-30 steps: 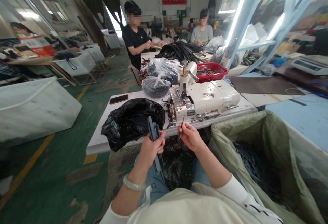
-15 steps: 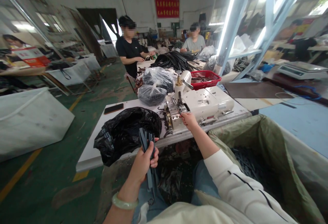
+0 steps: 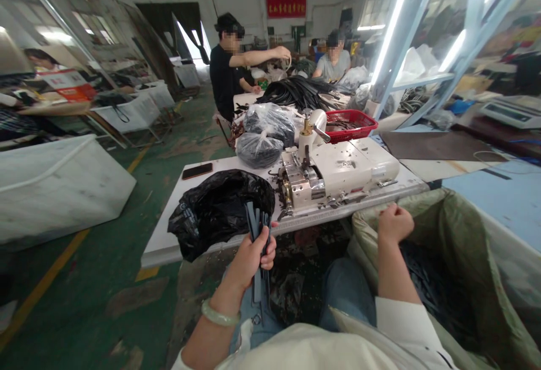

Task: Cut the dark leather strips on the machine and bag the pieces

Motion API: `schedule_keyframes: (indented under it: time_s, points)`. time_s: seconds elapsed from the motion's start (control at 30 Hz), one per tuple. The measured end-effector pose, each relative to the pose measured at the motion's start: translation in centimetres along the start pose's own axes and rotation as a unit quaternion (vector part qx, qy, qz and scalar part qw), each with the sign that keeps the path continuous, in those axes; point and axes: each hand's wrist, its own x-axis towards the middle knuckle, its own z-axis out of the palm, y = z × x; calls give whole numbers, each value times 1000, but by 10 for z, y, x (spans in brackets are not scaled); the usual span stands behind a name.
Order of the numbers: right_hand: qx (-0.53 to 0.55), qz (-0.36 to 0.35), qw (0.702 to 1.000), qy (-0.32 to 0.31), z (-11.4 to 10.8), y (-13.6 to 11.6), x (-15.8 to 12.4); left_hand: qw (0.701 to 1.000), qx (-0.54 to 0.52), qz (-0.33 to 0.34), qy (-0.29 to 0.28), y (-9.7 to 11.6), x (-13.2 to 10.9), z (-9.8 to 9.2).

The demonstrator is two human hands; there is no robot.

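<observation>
My left hand (image 3: 258, 251) is wrapped round a bundle of dark blue-grey strips (image 3: 256, 220), held upright in front of the table edge. Just beyond it, an open black plastic bag (image 3: 211, 212) lies on the white table. My right hand (image 3: 395, 222) is closed above the near rim of a bin lined with green cloth (image 3: 367, 229); whatever its fingers may hold is hidden. Inside that bin lie many dark strips (image 3: 439, 285). A cream-coloured machine (image 3: 350, 164) with a metal feed head stands on the table, apart from both hands.
A phone (image 3: 197, 171) and clear bags of dark pieces (image 3: 260, 147) lie on the table. Behind the machine sits a red basket (image 3: 349, 124). A person in black (image 3: 222, 74) works beyond, one arm raised. To the left stands a large white bin (image 3: 63, 184).
My right hand has left the machine's feed head and moved right and nearer, over the lined bin. My left hand still grips the strips. The person in black has raised an arm.
</observation>
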Motion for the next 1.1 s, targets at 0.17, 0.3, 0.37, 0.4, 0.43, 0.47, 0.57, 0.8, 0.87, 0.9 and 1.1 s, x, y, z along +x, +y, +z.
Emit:
schedule_keyframes:
  time_s: [0.17, 0.3, 0.37, 0.4, 0.43, 0.47, 0.57, 0.8, 0.87, 0.9, 1.1]
  points:
    - [-7, 22, 1000, 2, -40, 22, -17, 991, 1, -71, -113, -3, 5, 13]
    - [326, -73, 843, -422, -37, -77, -79, 973, 17, -137, -186, -9, 7, 30]
    - [370, -98, 750, -540, -33, -122, -110, 967, 25, -162, -194, -13, 5, 34]
    - [367, -100, 733, -564, -30, -138, -122, 966, 27, -171, -193, -14, 4, 34]
    - [359, -97, 733, -570, -28, -149, -131, 965, 28, -177, -189, -15, 3, 33]
    - [356, -91, 743, -560, -26, -155, -138, 966, 26, -180, -182, -16, 2, 31]
    - [399, -83, 770, -492, -18, -155, -147, 974, 10, -173, -144, -15, -1, 22]
    - [498, 8, 782, -376, -16, -131, -147, 990, 12, -106, -87, -6, -3, 8]
    - [527, 75, 774, -342, -20, -128, -142, 995, -2, -74, -70, -6, -3, 7]
    - [541, 104, 764, -335, -23, -126, -140, 997, -13, -54, -60, -6, -2, 7]
    - [549, 205, 716, -379, -38, -126, -147, 997, -53, 61, 1, -1, 0, 21]
